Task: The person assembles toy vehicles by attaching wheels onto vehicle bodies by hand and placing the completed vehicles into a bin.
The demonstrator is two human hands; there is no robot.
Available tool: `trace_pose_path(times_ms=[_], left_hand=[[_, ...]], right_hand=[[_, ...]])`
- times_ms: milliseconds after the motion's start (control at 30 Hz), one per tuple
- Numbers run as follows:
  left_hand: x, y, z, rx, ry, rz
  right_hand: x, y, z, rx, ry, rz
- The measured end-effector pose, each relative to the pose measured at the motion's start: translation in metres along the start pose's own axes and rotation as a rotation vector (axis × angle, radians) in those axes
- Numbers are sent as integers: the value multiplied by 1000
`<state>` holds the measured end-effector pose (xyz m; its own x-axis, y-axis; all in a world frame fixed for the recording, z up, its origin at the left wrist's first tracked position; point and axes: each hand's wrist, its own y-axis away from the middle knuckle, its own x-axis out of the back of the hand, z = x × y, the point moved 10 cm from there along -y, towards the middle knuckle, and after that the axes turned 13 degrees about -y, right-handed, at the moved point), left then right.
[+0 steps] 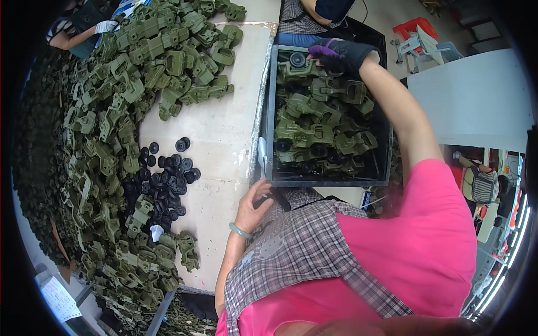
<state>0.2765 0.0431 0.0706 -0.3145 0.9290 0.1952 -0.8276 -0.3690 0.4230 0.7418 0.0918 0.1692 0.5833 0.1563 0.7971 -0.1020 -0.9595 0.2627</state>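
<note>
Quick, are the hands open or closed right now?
Left hand: open, looks empty, by the box.
Right hand: gloved, at a green toy car; can't tell whether it's gripping.

Single wide view, taken from head height, left one of a side-by-side pair. Lens is aimed down over the worktable (216,140) and dark plastic crate (330,183), both framed within arm's reach. Lower right is filled at close range by pink shirt (428,218) and checked apron (305,238). Straight edges are bowed toward the round, blackened rim; floor (381,14) is caught farther off, upper right.
</note>
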Motion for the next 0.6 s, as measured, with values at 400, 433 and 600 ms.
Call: trace_pose_path(times_ms=[400,433,600], left_hand=[[7,-6,-7,17,50,15],[7,-10,-6,1,68,1],[9,-12,-13,6,99,6]], right_hand=[[-2,-24,31,-349,182,-265],[-4,-19,43,-359,186,-261],[34,0,18,-155,181,353]])
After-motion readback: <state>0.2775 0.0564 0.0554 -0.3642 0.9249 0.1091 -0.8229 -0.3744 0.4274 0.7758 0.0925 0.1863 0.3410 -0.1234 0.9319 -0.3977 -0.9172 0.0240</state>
